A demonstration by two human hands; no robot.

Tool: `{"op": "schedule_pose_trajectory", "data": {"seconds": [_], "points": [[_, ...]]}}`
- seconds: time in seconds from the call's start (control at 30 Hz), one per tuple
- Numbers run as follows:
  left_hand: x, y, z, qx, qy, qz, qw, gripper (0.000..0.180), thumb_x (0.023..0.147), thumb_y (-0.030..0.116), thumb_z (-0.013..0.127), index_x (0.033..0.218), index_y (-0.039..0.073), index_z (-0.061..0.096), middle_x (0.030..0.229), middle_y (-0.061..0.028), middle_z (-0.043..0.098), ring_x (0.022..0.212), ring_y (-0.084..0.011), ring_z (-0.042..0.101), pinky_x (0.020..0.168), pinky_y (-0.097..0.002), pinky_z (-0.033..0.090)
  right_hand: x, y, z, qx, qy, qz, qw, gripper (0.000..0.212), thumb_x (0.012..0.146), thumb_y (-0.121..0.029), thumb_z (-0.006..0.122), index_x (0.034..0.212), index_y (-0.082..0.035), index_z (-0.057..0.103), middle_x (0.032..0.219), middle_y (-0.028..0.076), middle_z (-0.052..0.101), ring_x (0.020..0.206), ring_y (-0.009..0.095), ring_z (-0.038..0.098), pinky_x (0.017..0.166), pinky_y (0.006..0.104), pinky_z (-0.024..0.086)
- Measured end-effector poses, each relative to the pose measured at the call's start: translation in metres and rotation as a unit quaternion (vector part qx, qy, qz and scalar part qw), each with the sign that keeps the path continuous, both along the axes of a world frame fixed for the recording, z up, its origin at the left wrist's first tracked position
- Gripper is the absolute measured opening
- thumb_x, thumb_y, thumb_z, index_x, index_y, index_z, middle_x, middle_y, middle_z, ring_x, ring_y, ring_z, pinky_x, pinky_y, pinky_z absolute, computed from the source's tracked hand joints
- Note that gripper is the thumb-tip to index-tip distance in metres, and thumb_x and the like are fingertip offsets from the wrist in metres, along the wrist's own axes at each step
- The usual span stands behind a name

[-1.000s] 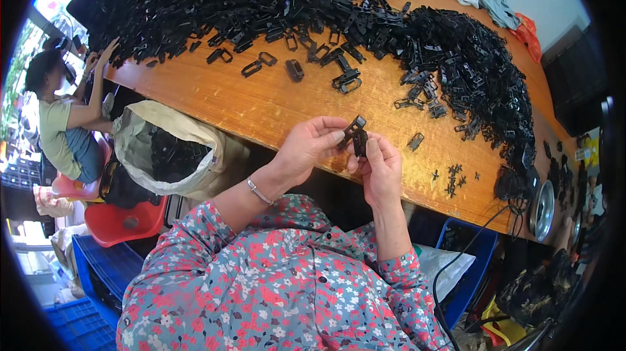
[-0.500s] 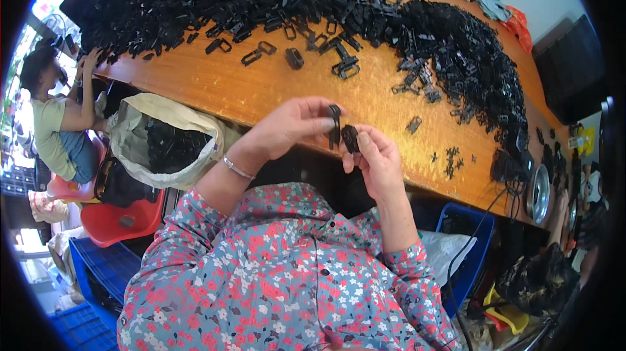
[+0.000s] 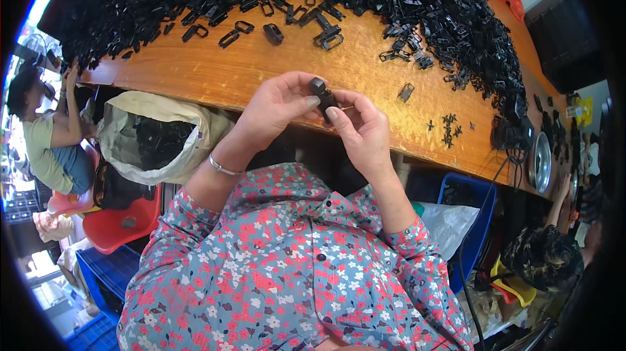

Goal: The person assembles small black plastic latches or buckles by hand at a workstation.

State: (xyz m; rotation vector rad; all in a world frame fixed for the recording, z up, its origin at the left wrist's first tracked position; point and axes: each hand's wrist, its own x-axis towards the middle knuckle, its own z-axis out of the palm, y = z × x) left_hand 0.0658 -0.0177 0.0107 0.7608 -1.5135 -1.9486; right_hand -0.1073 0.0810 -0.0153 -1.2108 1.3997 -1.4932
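My left hand (image 3: 282, 108) and my right hand (image 3: 362, 130) meet above the table's near edge. Between them is a small black plastic part (image 3: 319, 87), pinched by the left thumb and fingers. The right thumb and forefinger close on its lower end, and the fingertips hide much of it. Whether it is one piece or two joined pieces I cannot tell. A single black part (image 3: 406, 92) lies to the right of my hands, with a cluster of tiny cross-shaped black pieces (image 3: 449, 130) beyond it. Several loose black frames (image 3: 328, 36) lie farther back.
A long heap of black plastic parts (image 3: 450, 25) curves along the wooden table (image 3: 215, 77). To the left stands a white sack (image 3: 124, 155) holding black parts, near a seated person (image 3: 55, 136). A blue crate (image 3: 479, 240), a cable and a metal bowl (image 3: 540, 162) are at the right.
The black pieces that my hands held apart are now brought together at one spot. My right hand has moved up and toward the left hand. The view has shifted slightly.
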Motion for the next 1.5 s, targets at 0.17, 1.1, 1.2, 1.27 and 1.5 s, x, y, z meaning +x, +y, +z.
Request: {"op": "schedule_pose_trajectory", "data": {"seconds": [0.17,1.1,1.2,1.27,1.5], "points": [[-0.008,0.012,-0.006,-0.022,0.022,0.013,0.999,0.034,0.101,0.003,0.065,0.134,-0.003,0.059,0.119,-0.0062,0.067,0.106,-0.0119,0.067,0.092,-0.0271,0.056,-0.006,-0.002,0.0,0.001,0.119,-0.043,0.992,0.024,0.088,-0.007,0.08,0.108,0.0,0.069,0.092,0.012,0.074,0.077,0.02,0.074,0.066,0.0322,0.057],[-0.018,0.01,0.0,0.143,0.078,-0.044,0.986,0.069,0.112,0.056,0.03,0.141,0.0,0.058,0.128,-0.0121,0.066,0.116,-0.0157,0.062,0.096,-0.0313,0.052,0.022,0.01,-0.006,0.127,-0.068,0.143,0.979,0.019,0.1,-0.006,0.068,0.115,0.004,0.065,0.086,0.003,0.067,0.078,0.011,0.067,0.067,0.0257,0.056],[-0.028,0.028,0.002,-0.002,0.054,-0.098,0.994,0.065,0.112,0.054,0.034,0.14,0.001,0.059,0.115,-0.0104,0.071,0.1,-0.012,0.067,0.082,-0.0229,0.054,0.023,0.019,-0.012,0.022,-0.085,0.127,0.988,0.019,0.099,0.002,0.063,0.117,0.009,0.065,0.093,0.007,0.07,0.081,0.014,0.07,0.072,0.0279,0.059],[-0.026,0.037,-0.003,-0.016,0.056,-0.081,0.995,0.063,0.112,0.053,0.035,0.138,0.001,0.059,0.113,-0.0107,0.071,0.1,-0.0118,0.067,0.082,-0.023,0.054,0.022,0.022,-0.015,0.004,-0.077,0.144,0.987,0.019,0.1,0.001,0.063,0.117,0.008,0.065,0.094,0.007,0.07,0.081,0.014,0.07,0.071,0.0272,0.059],[-0.018,0.012,-0.016,-0.003,0.04,0.158,0.987,0.048,0.113,0.041,0.043,0.12,0.0,0.066,0.098,-0.0073,0.071,0.087,-0.0107,0.066,0.077,-0.0236,0.054,0.035,0.0,0.007,0.146,-0.121,0.157,0.969,0.023,0.104,-0.012,0.063,0.118,0.007,0.065,0.087,0.005,0.069,0.076,0.011,0.069,0.069,0.0248,0.056]]}}
